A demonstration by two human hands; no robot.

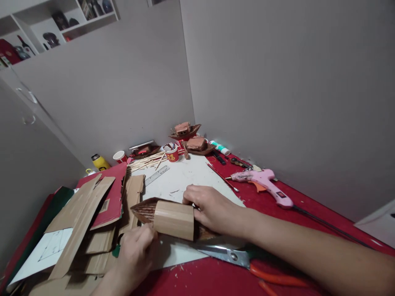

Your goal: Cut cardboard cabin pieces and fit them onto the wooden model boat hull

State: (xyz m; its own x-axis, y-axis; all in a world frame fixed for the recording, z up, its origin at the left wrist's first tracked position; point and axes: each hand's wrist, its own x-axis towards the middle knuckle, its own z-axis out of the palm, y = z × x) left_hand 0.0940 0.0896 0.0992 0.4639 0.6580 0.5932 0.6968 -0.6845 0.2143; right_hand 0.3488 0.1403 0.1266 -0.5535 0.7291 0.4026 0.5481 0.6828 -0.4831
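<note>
Both hands are on the model: left hand [135,255] pinches the curved cardboard cover's [174,220] near edge, right hand [212,207] grips the boat hull [145,209] behind it, probably so the bend holds. It's all resting on the white sheet [185,176], scissors [230,255] just beside.

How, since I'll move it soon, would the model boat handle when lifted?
Probably light: the model boat looks built of thin wooden strips. Its bent cardboard cover would likely crush if squeezed. Being narrow, it may tip sideways unsupported.
</note>
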